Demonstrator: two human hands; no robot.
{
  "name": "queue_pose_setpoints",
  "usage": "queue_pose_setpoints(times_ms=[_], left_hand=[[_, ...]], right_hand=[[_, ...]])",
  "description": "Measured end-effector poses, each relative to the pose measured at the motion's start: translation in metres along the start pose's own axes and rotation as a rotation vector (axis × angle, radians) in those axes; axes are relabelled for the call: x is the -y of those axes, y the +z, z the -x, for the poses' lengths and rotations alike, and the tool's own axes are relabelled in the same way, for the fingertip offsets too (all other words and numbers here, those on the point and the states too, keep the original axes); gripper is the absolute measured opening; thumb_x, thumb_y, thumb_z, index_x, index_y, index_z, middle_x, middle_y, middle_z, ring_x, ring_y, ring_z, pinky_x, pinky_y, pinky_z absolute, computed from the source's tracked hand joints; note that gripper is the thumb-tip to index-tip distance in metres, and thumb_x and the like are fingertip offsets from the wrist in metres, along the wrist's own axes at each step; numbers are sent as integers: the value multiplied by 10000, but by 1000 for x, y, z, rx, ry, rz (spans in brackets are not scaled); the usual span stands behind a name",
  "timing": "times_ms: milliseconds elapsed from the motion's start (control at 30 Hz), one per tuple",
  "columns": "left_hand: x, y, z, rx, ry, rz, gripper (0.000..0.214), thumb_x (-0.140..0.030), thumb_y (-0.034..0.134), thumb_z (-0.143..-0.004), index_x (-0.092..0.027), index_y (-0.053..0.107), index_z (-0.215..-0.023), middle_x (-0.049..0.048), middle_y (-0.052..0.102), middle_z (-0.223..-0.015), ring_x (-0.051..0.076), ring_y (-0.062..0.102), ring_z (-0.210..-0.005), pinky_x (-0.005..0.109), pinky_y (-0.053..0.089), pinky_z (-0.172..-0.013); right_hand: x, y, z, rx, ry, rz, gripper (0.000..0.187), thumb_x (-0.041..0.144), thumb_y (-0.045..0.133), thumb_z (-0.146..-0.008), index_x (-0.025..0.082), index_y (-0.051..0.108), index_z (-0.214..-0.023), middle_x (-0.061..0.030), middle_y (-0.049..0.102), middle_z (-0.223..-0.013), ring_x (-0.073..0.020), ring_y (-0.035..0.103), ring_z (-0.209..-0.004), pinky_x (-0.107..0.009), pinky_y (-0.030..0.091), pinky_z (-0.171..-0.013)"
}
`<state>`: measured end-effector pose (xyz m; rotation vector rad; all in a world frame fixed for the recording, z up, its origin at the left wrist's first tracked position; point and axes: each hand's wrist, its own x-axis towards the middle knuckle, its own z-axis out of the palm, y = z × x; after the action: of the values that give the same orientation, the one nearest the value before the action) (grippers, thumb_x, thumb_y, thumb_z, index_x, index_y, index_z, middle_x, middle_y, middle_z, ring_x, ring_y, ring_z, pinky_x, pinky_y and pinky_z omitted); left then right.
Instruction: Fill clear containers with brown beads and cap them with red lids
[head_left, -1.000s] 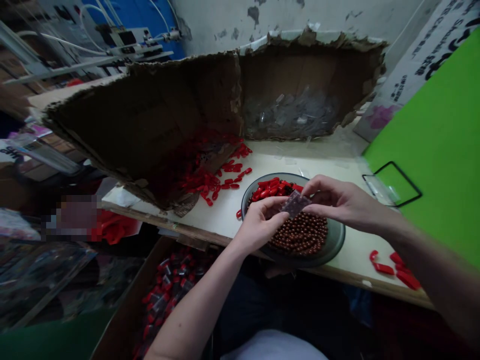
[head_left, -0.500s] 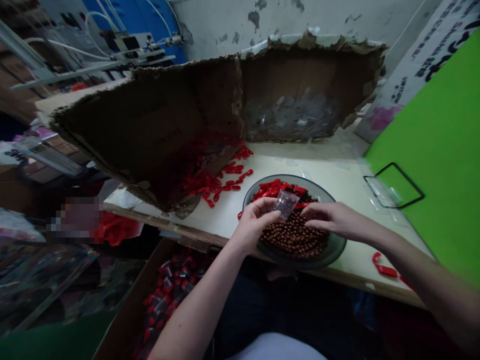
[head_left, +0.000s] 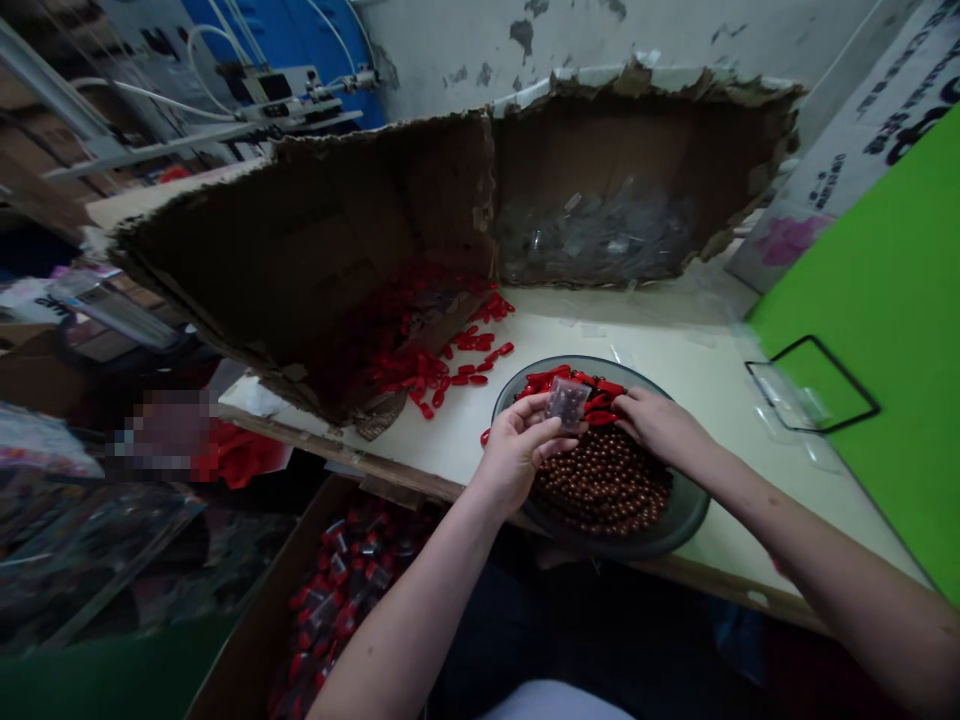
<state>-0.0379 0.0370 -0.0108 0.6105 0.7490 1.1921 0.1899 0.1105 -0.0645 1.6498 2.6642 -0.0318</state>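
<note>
A small clear plastic case (head_left: 568, 402) with dark beads showing inside is pinched between the thumb and fingers of my left hand (head_left: 517, 445), above the bowl. My right hand (head_left: 660, 425) is over the right side of the bowl, its fingertips closed on a red plastic piece (head_left: 602, 417) at the edge of the red pile. The grey round bowl (head_left: 694, 505) holds many shiny brown beads (head_left: 607, 480) at the front and glossy red pieces towards the back. My fingers partly hide what they grip.
Behind the bowl, a torn cardboard bin (head_left: 300, 230) holds loose red pieces (head_left: 431, 375) at left and clear plastic cases (head_left: 615, 235) at right. Below left, a carton contains red-and-clear items (head_left: 352, 570). A green panel (head_left: 900, 330) with a black wire frame (head_left: 862, 410) stands right.
My right hand has moved from over the brown beads up and back to the red pieces, and its fingers have closed. My left hand still holds the clear case, now turned slightly. The view has shifted a little.
</note>
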Motion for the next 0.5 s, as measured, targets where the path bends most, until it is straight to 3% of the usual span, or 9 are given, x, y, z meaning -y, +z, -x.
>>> queue_pose_setpoints(times_ms=[100,167,367,500], left_hand=[[-1,1,1,13,-15,29,406,-141,727,-662,-119,592,-1045,97,712,-964,210,707,-831,281,518,-741],[-1,1,1,19,-20,43,402,-121,717,-655,-122,598,-1039,96,712,-965,215,707,-840,284,521,-747],[4,0,0,-5,-5,16,373,-242,751,-678,-127,584,-991,84,712,-908,191,704,-765,269,523,-689],[10,0,1,-20,12,-88,358,-320,767,-678,-132,577,-915,72,709,-875,155,685,-672,235,507,-604]], right_hand=[[-5,-4,2,-14,-3,-1,210,308,429,-913,184,598,-916,-110,611,-917,-223,605,-789,-316,440,-664],[-5,-11,8,-47,20,-122,190,299,439,-901,186,592,-908,-103,630,-885,-230,601,-785,-338,446,-683],[14,-44,31,92,76,-1030,294,474,539,-867,209,598,-978,-39,672,-916,-191,625,-824,-330,499,-732],[28,-60,42,123,174,-1370,359,497,648,-801,205,607,-1005,-45,687,-950,-187,648,-879,-339,512,-815]])
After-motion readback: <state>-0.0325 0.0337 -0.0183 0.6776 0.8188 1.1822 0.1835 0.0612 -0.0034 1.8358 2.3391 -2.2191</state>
